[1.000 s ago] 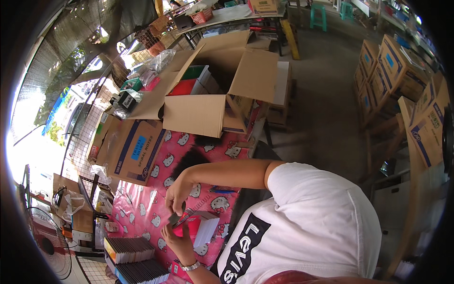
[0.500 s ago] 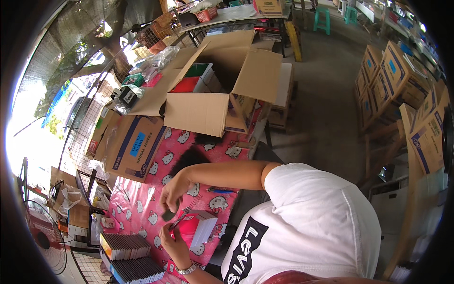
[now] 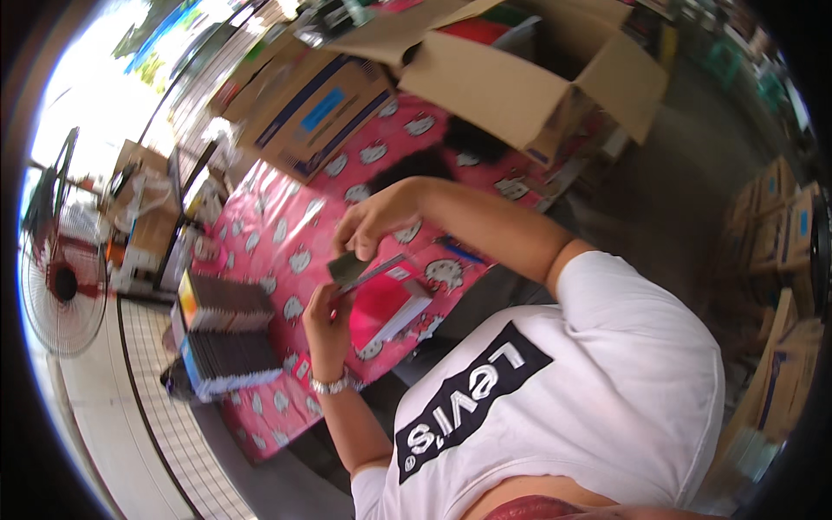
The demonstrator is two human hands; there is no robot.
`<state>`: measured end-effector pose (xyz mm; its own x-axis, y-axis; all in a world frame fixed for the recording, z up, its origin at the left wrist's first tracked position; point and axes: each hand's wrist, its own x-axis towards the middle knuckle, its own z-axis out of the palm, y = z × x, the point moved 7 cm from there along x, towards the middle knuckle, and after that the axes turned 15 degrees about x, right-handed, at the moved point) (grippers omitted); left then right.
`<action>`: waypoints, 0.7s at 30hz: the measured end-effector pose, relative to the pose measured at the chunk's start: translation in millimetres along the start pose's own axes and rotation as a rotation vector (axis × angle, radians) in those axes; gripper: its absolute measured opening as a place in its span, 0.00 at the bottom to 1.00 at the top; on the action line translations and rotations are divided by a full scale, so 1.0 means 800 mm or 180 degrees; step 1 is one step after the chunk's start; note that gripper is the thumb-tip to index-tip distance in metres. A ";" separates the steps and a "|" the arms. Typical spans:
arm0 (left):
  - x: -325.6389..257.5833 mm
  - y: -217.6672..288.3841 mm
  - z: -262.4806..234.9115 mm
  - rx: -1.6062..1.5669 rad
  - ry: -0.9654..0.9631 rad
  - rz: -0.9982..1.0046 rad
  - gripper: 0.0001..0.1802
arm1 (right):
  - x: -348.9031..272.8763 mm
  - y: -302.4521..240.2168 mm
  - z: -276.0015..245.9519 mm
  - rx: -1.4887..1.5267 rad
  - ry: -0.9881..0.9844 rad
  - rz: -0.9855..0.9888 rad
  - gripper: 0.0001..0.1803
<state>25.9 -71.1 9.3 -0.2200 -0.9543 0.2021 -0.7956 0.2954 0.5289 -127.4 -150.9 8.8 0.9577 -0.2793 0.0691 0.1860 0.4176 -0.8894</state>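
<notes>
A spiral notebook [image 3: 381, 305] with a pink-red cover and white page edges is tilted up above the pink patterned tablecloth [image 3: 299, 230]. My left hand [image 3: 325, 314], with a metal watch on its wrist, grips the notebook's left end by the dark spiral edge. Just above that edge, my right hand [image 3: 379, 224] is closed, its fingertips on a small flat dark olive piece [image 3: 348, 268]. The kind of piece is unclear. It is close to the spiral's left end; whether they touch I cannot tell.
Stacks of dark-spined notebooks [image 3: 232, 357] stand at the left table edge, near a standing fan [image 3: 65, 282]. A closed carton [image 3: 316, 117] and a large open carton [image 3: 485, 87] sit at the far side. A blue pen-like item [image 3: 459, 250] lies right of the notebook. More cartons [image 3: 780, 225] are stacked at right.
The view has swung, so the table sits higher and further right in the picture. My right hand has drawn the olive piece closer to my left hand, which keeps hold of the notebook.
</notes>
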 end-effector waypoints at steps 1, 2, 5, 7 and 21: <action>-0.001 0.002 -0.001 -0.0205 0.0102 -0.0022 0.10 | 0.004 0.003 -0.006 -0.1076 0.0266 0.0372 0.22; -0.003 0.003 -0.002 -0.0406 0.0210 -0.0037 0.09 | 0.007 0.004 -0.005 -0.0701 0.0262 0.0188 0.22; 0.000 -0.003 0.004 -0.0607 0.0127 -0.0293 0.10 | 0.003 0.008 -0.010 -0.0298 0.0354 0.0000 0.23; 0.001 -0.002 0.005 -0.0635 0.0151 -0.0334 0.10 | 0.001 0.007 -0.010 -0.1008 0.0389 0.0293 0.24; -0.038 -0.018 0.009 -0.0898 0.1374 -0.0722 0.07 | -0.268 0.188 -0.108 -0.5259 0.4427 0.0433 0.37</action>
<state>39.9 -46.5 -10.2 0.2371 -0.9081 0.3453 -0.6013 0.1420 0.7863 -323.6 -102.7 -178.7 0.0691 -0.9209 0.3836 -0.8919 -0.2293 -0.3898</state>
